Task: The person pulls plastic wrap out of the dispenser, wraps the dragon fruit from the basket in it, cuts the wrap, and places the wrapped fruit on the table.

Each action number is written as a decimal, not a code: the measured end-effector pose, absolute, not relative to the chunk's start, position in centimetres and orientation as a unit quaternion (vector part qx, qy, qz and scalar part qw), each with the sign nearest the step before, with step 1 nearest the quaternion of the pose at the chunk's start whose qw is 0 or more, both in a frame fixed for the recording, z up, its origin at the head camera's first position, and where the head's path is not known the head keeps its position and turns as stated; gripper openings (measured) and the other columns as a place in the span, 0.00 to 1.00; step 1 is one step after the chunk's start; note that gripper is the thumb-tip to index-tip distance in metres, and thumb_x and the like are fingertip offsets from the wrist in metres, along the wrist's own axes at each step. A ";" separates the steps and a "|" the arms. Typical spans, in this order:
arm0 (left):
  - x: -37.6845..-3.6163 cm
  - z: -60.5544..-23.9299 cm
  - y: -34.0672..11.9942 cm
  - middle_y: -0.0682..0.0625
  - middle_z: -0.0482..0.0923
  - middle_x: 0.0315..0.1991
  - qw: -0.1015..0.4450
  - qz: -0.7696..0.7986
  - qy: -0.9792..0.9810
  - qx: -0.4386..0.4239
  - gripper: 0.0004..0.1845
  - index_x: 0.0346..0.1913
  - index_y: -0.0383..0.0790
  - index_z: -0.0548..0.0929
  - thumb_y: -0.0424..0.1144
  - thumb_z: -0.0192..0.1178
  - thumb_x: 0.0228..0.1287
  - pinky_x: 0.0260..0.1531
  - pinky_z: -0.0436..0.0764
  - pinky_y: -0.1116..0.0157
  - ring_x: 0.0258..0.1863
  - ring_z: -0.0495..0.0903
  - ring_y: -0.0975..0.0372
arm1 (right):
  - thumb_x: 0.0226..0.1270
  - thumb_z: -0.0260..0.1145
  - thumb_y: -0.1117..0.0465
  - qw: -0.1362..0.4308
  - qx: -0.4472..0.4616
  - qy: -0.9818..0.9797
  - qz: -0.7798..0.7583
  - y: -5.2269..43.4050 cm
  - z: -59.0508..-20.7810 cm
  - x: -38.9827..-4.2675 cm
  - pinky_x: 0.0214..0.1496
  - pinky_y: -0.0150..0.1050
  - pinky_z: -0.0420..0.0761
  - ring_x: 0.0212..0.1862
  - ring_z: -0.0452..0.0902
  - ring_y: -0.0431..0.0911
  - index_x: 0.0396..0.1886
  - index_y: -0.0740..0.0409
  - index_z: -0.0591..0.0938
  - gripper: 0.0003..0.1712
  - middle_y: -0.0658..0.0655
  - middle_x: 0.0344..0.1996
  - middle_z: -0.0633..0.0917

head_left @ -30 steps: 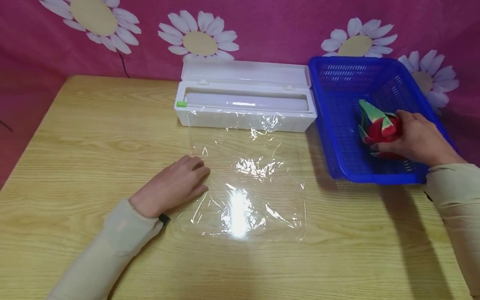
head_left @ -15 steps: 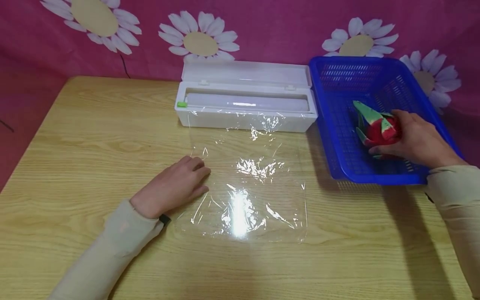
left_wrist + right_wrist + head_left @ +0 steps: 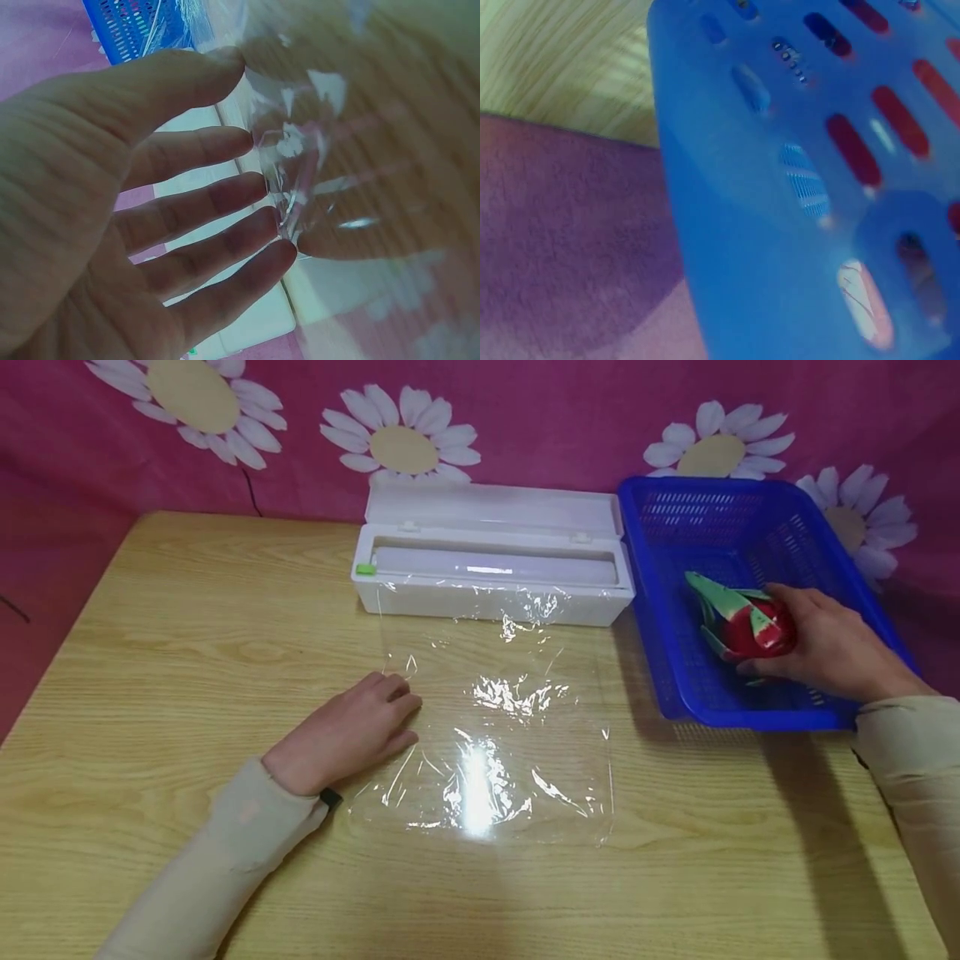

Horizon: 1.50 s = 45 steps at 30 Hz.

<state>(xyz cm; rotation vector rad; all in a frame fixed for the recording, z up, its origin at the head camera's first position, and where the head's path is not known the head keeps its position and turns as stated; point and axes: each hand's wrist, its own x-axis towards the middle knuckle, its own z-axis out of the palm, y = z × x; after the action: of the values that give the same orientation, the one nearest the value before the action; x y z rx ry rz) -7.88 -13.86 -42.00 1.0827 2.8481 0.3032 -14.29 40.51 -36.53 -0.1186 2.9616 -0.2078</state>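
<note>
A clear sheet of cling film [image 3: 495,718] lies flat on the wooden table [image 3: 187,610], still joined to the white dispenser box [image 3: 491,564] behind it. My left hand [image 3: 352,731] rests flat on the film's left edge, fingers straight; in the left wrist view the fingers [image 3: 195,195] press the wrinkled film [image 3: 300,172]. My right hand [image 3: 817,643] grips a red and green dragon fruit [image 3: 742,618] inside the blue basket [image 3: 675,568], lifted a little off its floor. The right wrist view shows only the blurred basket wall [image 3: 795,187].
The dispenser box stands open at the back middle, lid up, with a green slider [image 3: 365,569] at its left end. The blue basket sits at the back right. A pink cloth with white flowers [image 3: 405,443] hangs behind the table.
My right hand has lifted the dragon fruit and moved it left and slightly up inside the basket. The left hand and film have stayed put.
</note>
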 end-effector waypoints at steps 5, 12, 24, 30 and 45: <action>-7.9 -41.9 -13.8 0.43 0.81 0.46 0.045 0.103 0.928 0.354 0.12 0.47 0.36 0.84 0.42 0.65 0.70 0.52 0.84 0.54 0.47 0.79 0.51 | 0.50 0.84 0.45 0.081 -0.051 0.994 -0.056 40.3 -36.4 -13.8 0.63 0.78 0.68 0.65 0.63 0.75 0.83 0.64 0.52 0.70 0.80 0.68 0.66; -7.8 -41.9 -13.7 0.42 0.82 0.45 0.036 0.099 0.927 0.359 0.12 0.47 0.35 0.84 0.42 0.65 0.70 0.51 0.84 0.53 0.46 0.79 0.50 | 0.49 0.85 0.46 0.064 -0.062 0.995 -0.046 39.9 -35.8 -13.6 0.63 0.77 0.69 0.65 0.65 0.75 0.83 0.63 0.53 0.70 0.79 0.68 0.68; -7.6 -41.8 -13.6 0.41 0.82 0.45 0.033 0.095 0.928 0.359 0.12 0.46 0.33 0.84 0.41 0.65 0.70 0.52 0.83 0.53 0.46 0.79 0.49 | 0.49 0.85 0.46 0.041 -0.080 0.994 -0.059 38.9 -34.0 -12.9 0.63 0.76 0.70 0.67 0.64 0.73 0.83 0.60 0.53 0.70 0.77 0.70 0.68; -7.5 -41.7 -13.5 0.40 0.82 0.46 0.036 0.096 0.929 0.357 0.13 0.47 0.33 0.84 0.40 0.64 0.70 0.54 0.83 0.53 0.48 0.78 0.49 | 0.49 0.85 0.46 0.034 -0.089 0.994 -0.048 38.6 -33.2 -12.4 0.60 0.76 0.71 0.66 0.65 0.73 0.84 0.59 0.53 0.69 0.77 0.70 0.68; -7.3 -41.7 -13.4 0.41 0.81 0.43 0.031 0.104 0.929 0.354 0.08 0.43 0.34 0.84 0.37 0.62 0.70 0.51 0.83 0.53 0.46 0.78 0.49 | 0.47 0.85 0.45 0.001 -0.113 0.993 -0.041 36.8 -30.6 -11.2 0.59 0.76 0.72 0.65 0.66 0.73 0.84 0.54 0.54 0.70 0.75 0.70 0.70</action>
<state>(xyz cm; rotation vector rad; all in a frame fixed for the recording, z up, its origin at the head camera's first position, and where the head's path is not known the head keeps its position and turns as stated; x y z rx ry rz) -7.30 -13.42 -41.74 1.0907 2.8612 0.3207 -11.18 36.83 -30.64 -0.3557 3.1160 -0.1292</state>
